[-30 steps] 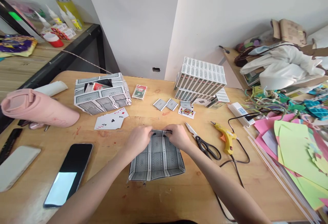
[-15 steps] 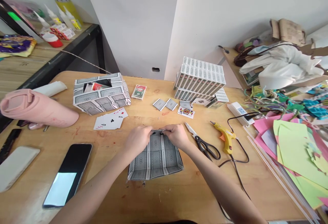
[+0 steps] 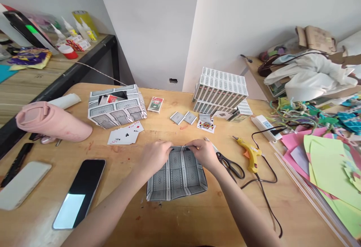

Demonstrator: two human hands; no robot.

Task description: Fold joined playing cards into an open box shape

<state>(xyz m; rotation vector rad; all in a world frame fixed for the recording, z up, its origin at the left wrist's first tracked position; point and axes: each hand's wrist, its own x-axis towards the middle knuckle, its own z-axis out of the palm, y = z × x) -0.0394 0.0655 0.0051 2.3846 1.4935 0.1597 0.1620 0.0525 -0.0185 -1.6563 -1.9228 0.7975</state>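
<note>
A shallow tray made of playing cards point(image 3: 176, 175), with grey patterned card backs showing, lies on the table in front of me. My left hand point(image 3: 158, 156) pinches its far wall left of the middle. On the same wall, a little further right, the fingers of my right hand point(image 3: 203, 153) are closed. Parts of the tray's far corners are hidden behind my hands. Beyond it are loose card backs point(image 3: 178, 118), a face card point(image 3: 206, 125) and a fan of face-up cards point(image 3: 125, 134). Black-handled scissors point(image 3: 230, 164) lie beside my right wrist, partly covered by it.
A card-covered box point(image 3: 117, 107), a card pack point(image 3: 155, 104) and stacked card packs point(image 3: 221, 89) stand at the back. A pink tumbler point(image 3: 56, 122), phone point(image 3: 80, 192) and white power bank point(image 3: 24, 185) lie left. A yellow glue gun point(image 3: 249, 153), its cord and coloured paper point(image 3: 327, 164) are right.
The view has shifted, so most things appear slightly further right and lower. Both hands keep their hold on the tray's far wall, and the right hand covers more of the scissors.
</note>
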